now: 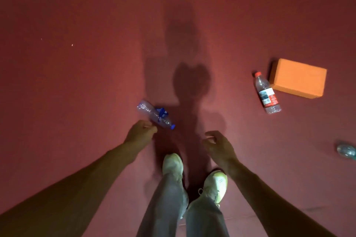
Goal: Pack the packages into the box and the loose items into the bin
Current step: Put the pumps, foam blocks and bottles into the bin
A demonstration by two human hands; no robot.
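A crushed clear bottle with a blue label and blue cap [156,115] lies on the red carpet just ahead of my feet. My left hand [141,131] hangs right beside its lower side with loosely curled fingers, and no grip on it shows. My right hand [217,144] hovers over the carpet to the right with relaxed, half-curled fingers and holds nothing. A clear bottle with a red cap and red-white label [266,93] lies further right. Next to it sits an orange rectangular block [298,78]. Neither a box nor a bin is in view.
Another clear bottle [346,151] lies cut off at the right edge. My two feet in pale shoes [192,173] stand at the bottom centre. My shadow falls on the red carpet [86,82] ahead.
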